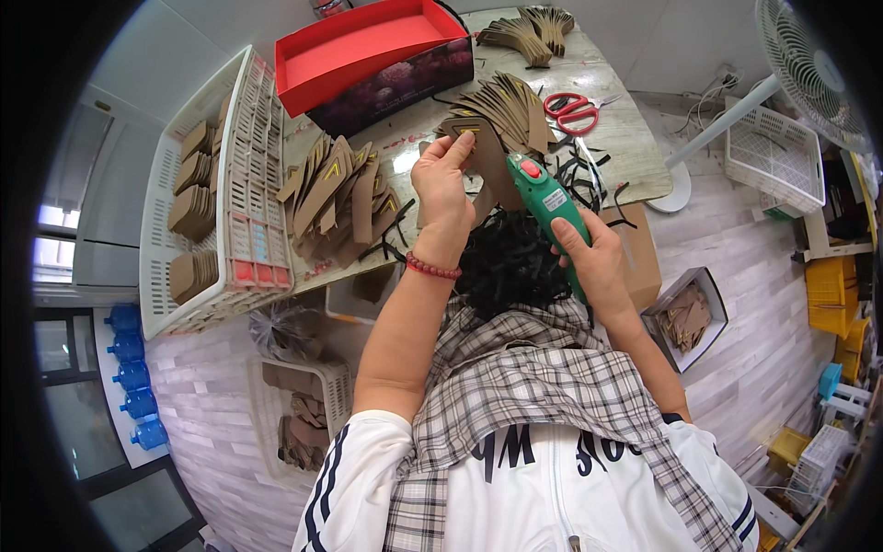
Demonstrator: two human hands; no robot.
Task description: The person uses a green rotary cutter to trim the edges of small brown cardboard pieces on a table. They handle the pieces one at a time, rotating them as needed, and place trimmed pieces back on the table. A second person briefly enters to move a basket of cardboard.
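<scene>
My left hand [444, 191] pinches a flat brown piece [495, 170] with a yellow mark near its top, holding it up over the table's near edge. In my right hand [593, 262] is a green cordless electric cutter [544, 198] with a red button. The cutter's front end lies beside the brown piece; whether it touches cannot be told. Below both hands, a heap of black strips [508, 267] rests on my lap. Left of my hands is a loose pile of brown pieces [336, 198] with yellow marks. Beyond them, more pieces [506, 106] lie fanned out.
Red-handled scissors [578, 118] lie right of the fanned pieces. A red-lined box [368, 60] stands at the table's back, with a white crate [241, 184] of brown stacks at left. A fan [809, 78] stands right. On the floor are a box [690, 322] and a basket [336, 391].
</scene>
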